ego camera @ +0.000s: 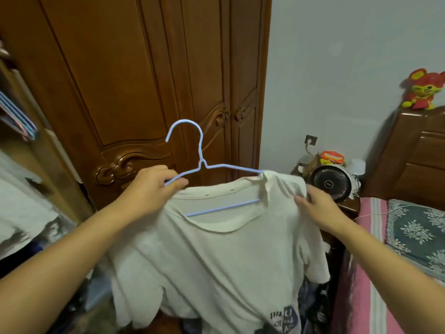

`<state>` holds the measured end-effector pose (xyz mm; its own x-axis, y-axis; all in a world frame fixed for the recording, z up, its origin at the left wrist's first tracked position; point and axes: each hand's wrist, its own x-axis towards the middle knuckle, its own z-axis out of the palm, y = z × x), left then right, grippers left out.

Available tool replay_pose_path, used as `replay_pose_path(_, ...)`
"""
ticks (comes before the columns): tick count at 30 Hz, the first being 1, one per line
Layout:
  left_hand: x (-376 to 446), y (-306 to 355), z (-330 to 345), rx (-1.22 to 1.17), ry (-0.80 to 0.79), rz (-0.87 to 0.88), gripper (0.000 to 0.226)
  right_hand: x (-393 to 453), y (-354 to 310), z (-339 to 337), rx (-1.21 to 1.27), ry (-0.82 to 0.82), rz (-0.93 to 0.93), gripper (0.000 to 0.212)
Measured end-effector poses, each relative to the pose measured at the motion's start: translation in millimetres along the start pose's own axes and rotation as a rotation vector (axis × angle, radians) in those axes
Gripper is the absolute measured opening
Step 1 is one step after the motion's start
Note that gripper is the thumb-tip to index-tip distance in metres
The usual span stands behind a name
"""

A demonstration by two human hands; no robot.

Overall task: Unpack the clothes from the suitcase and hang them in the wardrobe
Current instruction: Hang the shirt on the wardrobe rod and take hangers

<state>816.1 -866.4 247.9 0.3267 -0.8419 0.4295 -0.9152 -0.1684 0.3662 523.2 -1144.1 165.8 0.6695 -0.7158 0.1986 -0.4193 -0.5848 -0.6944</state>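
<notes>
A white T-shirt (216, 256) with a dark print near its hem hangs in front of me on a light blue wire hanger (201, 162). The hanger's right end sits inside the shirt's right shoulder; its left arm is bare above the collar. My left hand (149, 189) grips the hanger's left arm together with the shirt's left shoulder. My right hand (317, 208) pinches the shirt's right shoulder and sleeve. The brown wooden wardrobe (134, 88) stands straight ahead with these doors closed. The suitcase is not in view.
An open wardrobe section with hanging clothes (21, 213) lies at the left. A bedside cabinet with a black fan (328, 183) and small items stands at the right, beside a bed (409, 237) with a pink sheet. A red plush toy (423, 92) sits on the headboard.
</notes>
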Motion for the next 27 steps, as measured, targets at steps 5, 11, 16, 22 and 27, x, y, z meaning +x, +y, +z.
replay_pose_path(5,-29,-61,-35,0.100,-0.183,0.014,0.030,7,-23,24,0.172,0.040,-0.046,0.020)
replay_pose_path(11,-45,-104,-61,0.155,0.012,0.051,0.025,31,-116,81,-0.316,-0.213,-0.393,0.041)
replay_pose_path(16,-58,-123,-81,0.216,0.087,0.023,0.021,38,-176,145,-0.356,-0.131,-0.624,0.036)
replay_pose_path(22,-89,-148,-129,0.315,0.075,-0.034,0.033,69,-221,169,-0.282,-0.066,-0.751,0.045)
replay_pose_path(27,-97,-153,-150,0.408,0.090,-0.198,0.028,107,-243,156,-0.253,-0.020,-0.812,0.043)
